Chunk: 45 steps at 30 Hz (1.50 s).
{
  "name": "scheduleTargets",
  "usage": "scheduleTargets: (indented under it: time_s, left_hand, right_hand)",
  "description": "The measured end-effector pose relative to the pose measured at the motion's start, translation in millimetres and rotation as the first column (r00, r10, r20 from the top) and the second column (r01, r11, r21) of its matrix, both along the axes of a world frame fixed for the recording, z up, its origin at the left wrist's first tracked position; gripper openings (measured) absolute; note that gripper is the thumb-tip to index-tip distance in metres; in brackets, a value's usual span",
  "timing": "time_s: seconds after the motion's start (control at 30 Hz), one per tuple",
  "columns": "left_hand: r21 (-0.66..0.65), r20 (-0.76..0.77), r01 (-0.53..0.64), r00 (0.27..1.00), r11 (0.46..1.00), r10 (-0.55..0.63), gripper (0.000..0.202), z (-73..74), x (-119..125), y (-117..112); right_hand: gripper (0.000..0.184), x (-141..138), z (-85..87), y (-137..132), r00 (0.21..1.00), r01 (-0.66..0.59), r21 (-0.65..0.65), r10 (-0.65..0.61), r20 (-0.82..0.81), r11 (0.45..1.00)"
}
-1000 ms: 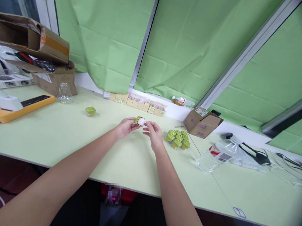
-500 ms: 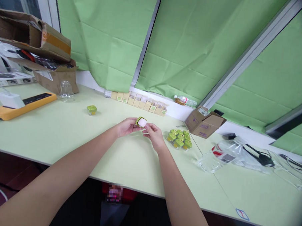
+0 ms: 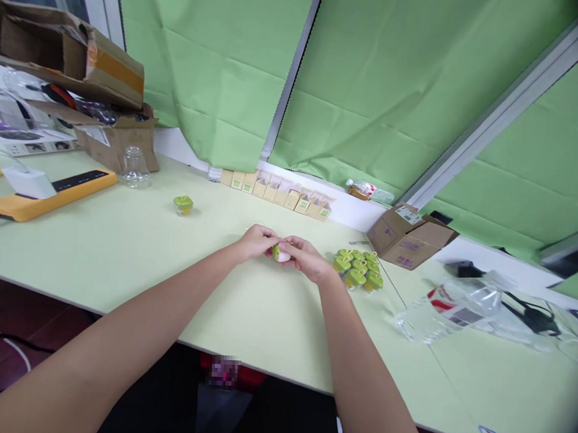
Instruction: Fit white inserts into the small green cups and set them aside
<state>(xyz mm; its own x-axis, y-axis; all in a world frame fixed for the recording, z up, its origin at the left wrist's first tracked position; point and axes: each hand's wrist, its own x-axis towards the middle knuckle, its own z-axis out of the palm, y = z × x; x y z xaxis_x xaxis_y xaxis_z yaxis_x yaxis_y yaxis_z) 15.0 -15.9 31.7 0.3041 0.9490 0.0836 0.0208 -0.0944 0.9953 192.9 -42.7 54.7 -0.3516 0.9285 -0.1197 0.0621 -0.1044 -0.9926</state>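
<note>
Green cloth blinds [image 3: 228,67] fill the upper frame above a pale worktop [image 3: 265,317]. Near the middle of the picture, the left hand [image 3: 256,242] and right hand [image 3: 307,256] meet, the fingers of both closed around a small green-and-white case [image 3: 282,256] (partly hidden behind them). Green-lidded clear tubs [image 3: 357,268] cluster right of centre, a lone green-lidded tub [image 3: 183,204] sits left of centre, and small cardboard boxes [image 3: 275,193] line the worktop's back edge.

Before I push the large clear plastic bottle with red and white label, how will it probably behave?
The bottle is probably light, since no liquid shows inside. Lying on its side, it may roll; its thin-looking walls might dent.
</note>
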Motion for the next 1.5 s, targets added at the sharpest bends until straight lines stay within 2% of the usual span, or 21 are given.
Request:
scheduleTargets:
  time_s: [0.17, 0.3, 0.37, 0.43, 0.53, 0.6, 0.67, 0.77, 0.87, 0.97, 1.07, 1.23, 1.4, 1.5]
  left_hand:
    - [0.050, 0.020, -0.046, 0.999, 0.998, 0.045, 0.024, -0.6, 4, -2]
    - [0.036, 0.168, -0.100, 0.981, 0.994, 0.093, 0.031, -2.2, 6, 0]
    - [0.041, 0.185, -0.083, 0.980, 0.996, 0.074, 0.032, -3.8, 7, -1]
    - [0.091, 0.146, -0.034, 0.989, 0.995, 0.021, 0.032, -5.7, 9, -3]
    - [0.253, 0.025, 0.041, 0.999, 0.967, -0.049, 0.034, -8.4, 10, -10]
    - [0.360, -0.051, 0.073, 0.997, 0.930, -0.058, 0.035, -10.1, 11, -13]
    - [0.405, -0.076, 0.064, 0.996, 0.912, -0.036, 0.034, -12.2, 11, -12]
    - [0.370, -0.021, -0.027, 0.999, 0.928, 0.037, 0.040, -15.4, 12, -6]
    - [0.264, 0.100, -0.097, 0.992, 0.960, 0.073, 0.048, -16.0, 12, 0]
    - [0.170, 0.180, -0.018, 0.984, 0.985, -0.013, 0.047, -11.8, 12, 0]
    - [0.138, 0.219, 0.044, 0.973, 0.989, -0.073, 0.045, -5.4, 10, -4]
    - [0.106, 0.303, 0.055, 0.949, 0.993, -0.085, 0.048, -2.3, 9, -5]
    - [0.112, 0.304, 0.021, 0.951, 0.993, -0.055, 0.045, -5.8, 9, 0]
    - [0.079, 0.307, 0.003, 0.951, 0.997, -0.027, 0.041, -4.4, 9, -2]
  right_hand:
    - [0.023, -6, -5.7, -8, 0.987, 0.045, -0.061, -0.054, -0.153, 0.997]
    - [0.013, -8, -5.8, -6, 0.954, 0.177, -0.148, -0.207, -0.215, 0.973]
    - [0.010, -9, -8.2, -3, 0.930, 0.245, -0.201, -0.288, -0.230, 0.949]
    - [0.007, -9, -11.4, 0, 0.911, 0.285, -0.208, -0.332, -0.246, 0.936]
    - [0.007, -8, -14.6, 1, 0.896, 0.311, -0.186, -0.353, -0.270, 0.932]
    - [0.010, -7, -14.7, 2, 0.888, 0.313, -0.197, -0.360, -0.286, 0.929]
    - [0.011, -6, -13.8, 2, 0.877, 0.314, -0.216, -0.369, -0.306, 0.925]
    - [0.015, -7, -12.0, 2, 0.867, 0.337, -0.231, -0.396, -0.302, 0.913]
    - [0.021, -8, -11.3, 2, 0.862, 0.395, -0.173, -0.429, -0.269, 0.902]
    - [0.026, -12, -12.1, 2, 0.837, 0.426, -0.083, -0.428, -0.340, 0.901]
    - [0.030, -15, -13.1, 2, 0.820, 0.434, -0.050, -0.417, -0.392, 0.900]
    - [0.029, -12, -14.5, 3, 0.822, 0.434, -0.046, -0.416, -0.389, 0.900]
    - [0.028, -8, -16.8, 6, 0.811, 0.426, -0.086, -0.423, -0.404, 0.900]
    - [0.030, -10, -15.6, 5, 0.805, 0.460, -0.063, -0.446, -0.392, 0.886]
